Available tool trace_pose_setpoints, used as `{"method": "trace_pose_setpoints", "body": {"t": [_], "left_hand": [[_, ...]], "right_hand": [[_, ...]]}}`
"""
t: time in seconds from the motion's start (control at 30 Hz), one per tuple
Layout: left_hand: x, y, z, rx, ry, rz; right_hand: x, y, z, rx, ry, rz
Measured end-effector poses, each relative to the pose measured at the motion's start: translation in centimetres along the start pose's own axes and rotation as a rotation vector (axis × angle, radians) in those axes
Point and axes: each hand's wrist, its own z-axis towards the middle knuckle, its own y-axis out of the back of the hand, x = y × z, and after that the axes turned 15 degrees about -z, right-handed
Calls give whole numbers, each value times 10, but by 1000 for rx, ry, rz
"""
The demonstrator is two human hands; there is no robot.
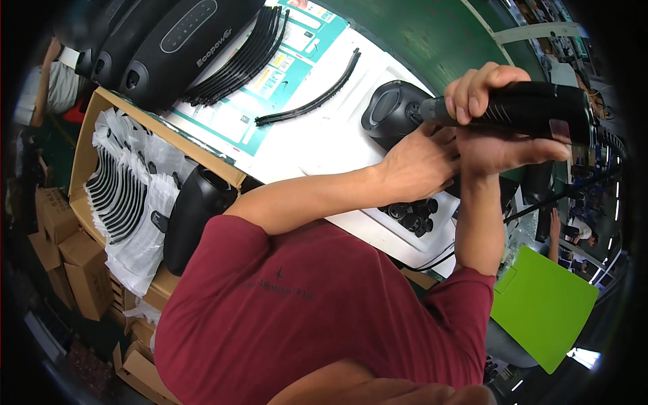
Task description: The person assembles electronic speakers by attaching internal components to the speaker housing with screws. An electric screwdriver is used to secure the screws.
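My right hand (482, 111) is closed around a black electric screwdriver (533, 108), held sideways with its grey nose pointing left. A cable leaves its right end. Under the nose lies a rounded black plastic housing (395, 111) with an oval recess on its top. My left hand (422, 162) is bent over the near side of that housing, fingers curled against it close to the screwdriver's nose. Some of its fingertips and the screwdriver's bit are hidden. Just below my left hand, several small round black parts (412, 216) lie in a white tray (432, 246).
A curved black strip (310, 108) lies on the white table, beside a stack of similar strips (243, 67). Large black housings (175, 50) stand at the far left. A cardboard box (81, 155) holds wrapped parts and a black shell. A green board (543, 307) is at right.
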Motion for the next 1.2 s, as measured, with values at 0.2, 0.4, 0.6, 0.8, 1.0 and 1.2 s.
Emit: {"method": "trace_pose_setpoints", "body": {"t": [0.2,0.4,0.6,0.8,1.0,1.2], "left_hand": [[2,-6,-6,-31,4,-85],[-11,3,2,142,-66,88],[15,32,77,360,173,-127],[73,25,160,160,374,-166],[138,-80,241,23,460,-32],[235,-79,230,-48,170,317]], "right_hand": [[2,-1,3,112,-203,161],[20,-7,-17,-164,-261,-163],[159,95,-117,-589,348,-37],[203,104,-297,-1394,-131,-456],[147,139,-490,-1756,-658,-528],[97,171,-507,-1502,-858,-1143]]}}
